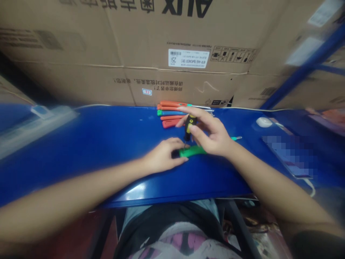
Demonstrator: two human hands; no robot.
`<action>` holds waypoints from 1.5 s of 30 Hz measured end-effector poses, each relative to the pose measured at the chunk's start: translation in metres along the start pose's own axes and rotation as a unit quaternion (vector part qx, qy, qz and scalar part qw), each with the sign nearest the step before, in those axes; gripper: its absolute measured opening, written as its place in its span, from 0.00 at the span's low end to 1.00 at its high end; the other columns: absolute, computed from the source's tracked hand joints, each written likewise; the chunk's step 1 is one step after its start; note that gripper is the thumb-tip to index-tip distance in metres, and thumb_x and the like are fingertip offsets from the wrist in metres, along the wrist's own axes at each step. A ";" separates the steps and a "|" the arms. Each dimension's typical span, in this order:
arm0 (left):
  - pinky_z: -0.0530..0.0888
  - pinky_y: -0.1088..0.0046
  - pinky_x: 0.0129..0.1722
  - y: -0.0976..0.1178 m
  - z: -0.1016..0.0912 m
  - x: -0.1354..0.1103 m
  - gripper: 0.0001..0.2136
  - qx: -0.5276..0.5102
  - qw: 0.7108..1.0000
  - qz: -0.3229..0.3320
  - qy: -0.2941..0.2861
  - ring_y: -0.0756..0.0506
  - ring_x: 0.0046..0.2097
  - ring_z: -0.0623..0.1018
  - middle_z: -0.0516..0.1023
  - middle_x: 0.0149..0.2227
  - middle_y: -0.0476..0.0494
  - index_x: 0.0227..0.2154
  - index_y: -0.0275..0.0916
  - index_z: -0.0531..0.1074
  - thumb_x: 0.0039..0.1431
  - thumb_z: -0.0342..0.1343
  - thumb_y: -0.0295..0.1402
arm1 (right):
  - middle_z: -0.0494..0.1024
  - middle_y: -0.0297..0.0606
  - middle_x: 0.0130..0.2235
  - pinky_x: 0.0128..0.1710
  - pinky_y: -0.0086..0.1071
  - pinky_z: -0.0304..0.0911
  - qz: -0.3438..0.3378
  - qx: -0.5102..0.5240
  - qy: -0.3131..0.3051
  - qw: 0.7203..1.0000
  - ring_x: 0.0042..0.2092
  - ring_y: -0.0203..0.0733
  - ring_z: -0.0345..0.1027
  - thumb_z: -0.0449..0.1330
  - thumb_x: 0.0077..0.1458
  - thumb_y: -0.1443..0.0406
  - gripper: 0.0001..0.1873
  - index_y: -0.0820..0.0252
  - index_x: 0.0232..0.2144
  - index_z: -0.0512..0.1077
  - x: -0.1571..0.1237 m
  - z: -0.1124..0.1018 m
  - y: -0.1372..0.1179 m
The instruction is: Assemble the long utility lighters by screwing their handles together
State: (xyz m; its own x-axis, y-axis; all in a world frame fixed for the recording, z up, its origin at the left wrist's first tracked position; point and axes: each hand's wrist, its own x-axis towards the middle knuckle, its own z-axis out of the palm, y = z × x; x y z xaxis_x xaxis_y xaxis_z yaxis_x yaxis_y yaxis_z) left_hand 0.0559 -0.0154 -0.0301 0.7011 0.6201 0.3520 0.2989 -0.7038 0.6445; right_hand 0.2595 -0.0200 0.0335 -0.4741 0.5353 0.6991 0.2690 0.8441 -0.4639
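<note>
A huge brown cardboard box (151,43), printed with upside-down dark lettering, walled off the far side of my glossy blue counter (94,144), so the tools lay between it and me. Just in front of it was a row of slim tools with orange, blue and red plastic handles (172,113), set side by side with handles leftward, likely for easy picking. A thin, flat slab with an obscured face (285,154) sat on a white cable (309,187) over to the right, apart from the work, I suppose to spare it knocks. Near me, between row and counter edge, lay a long green plastic-handled tool (195,151). My left fingers (175,144) were curled about its black end (175,154), thumb on the near side, probably to check rolling. My right fingers (198,135) gripped a stubby black-and-yellow plastic screwdriver (190,126) almost upright, presumably so pressure went straight down. Its thin metal shaft (184,145) pointed at the green handle beside the black end; whether the tip was seated, I could not tell.
</note>
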 end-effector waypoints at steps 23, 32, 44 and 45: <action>0.77 0.62 0.54 -0.002 0.001 -0.001 0.16 0.001 1.000 -0.012 0.001 0.42 0.48 0.80 0.80 0.44 0.43 0.50 0.39 0.79 0.59 0.66 0.34 | 0.84 0.39 0.44 0.34 0.30 0.73 -0.036 -0.016 0.023 0.999 0.36 0.36 0.77 0.59 0.67 0.63 0.14 0.57 0.52 0.76 0.006 -0.003 -0.009; 0.77 0.63 0.53 0.000 0.000 -0.001 0.17 0.009 1.000 -0.014 0.002 0.43 0.47 0.80 0.80 0.43 0.43 0.51 0.38 0.79 0.59 0.66 0.33 | 0.82 0.44 0.49 0.42 0.35 0.77 -0.021 0.005 0.010 1.000 0.42 0.40 0.80 0.49 0.71 0.61 0.21 0.59 0.62 0.68 0.000 -0.001 -0.004; 0.76 0.66 0.53 0.001 0.000 0.000 0.17 0.005 1.000 -0.013 -0.001 0.43 0.47 0.80 0.79 0.43 0.42 0.50 0.37 0.79 0.59 0.66 0.33 | 0.81 0.43 0.51 0.37 0.31 0.75 -0.005 0.034 0.009 0.999 0.38 0.36 0.79 0.48 0.72 0.64 0.20 0.58 0.59 0.70 0.002 0.000 -0.007; 0.76 0.65 0.53 0.001 0.000 0.000 0.17 0.005 1.000 -0.013 -0.001 0.43 0.47 0.80 0.80 0.43 0.42 0.51 0.37 0.79 0.59 0.66 0.34 | 0.82 0.42 0.48 0.34 0.29 0.74 -0.001 0.038 0.015 0.999 0.35 0.35 0.78 0.50 0.71 0.64 0.18 0.58 0.57 0.71 0.003 0.001 -0.007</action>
State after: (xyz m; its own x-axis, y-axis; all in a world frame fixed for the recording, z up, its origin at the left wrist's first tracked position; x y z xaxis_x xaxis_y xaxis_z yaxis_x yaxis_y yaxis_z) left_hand 0.0560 -0.0163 -0.0300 0.6946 0.6376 0.3331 0.3241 -0.6907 0.6464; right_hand 0.2560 -0.0246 0.0383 -0.4496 0.5357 0.7148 0.2026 0.8405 -0.5026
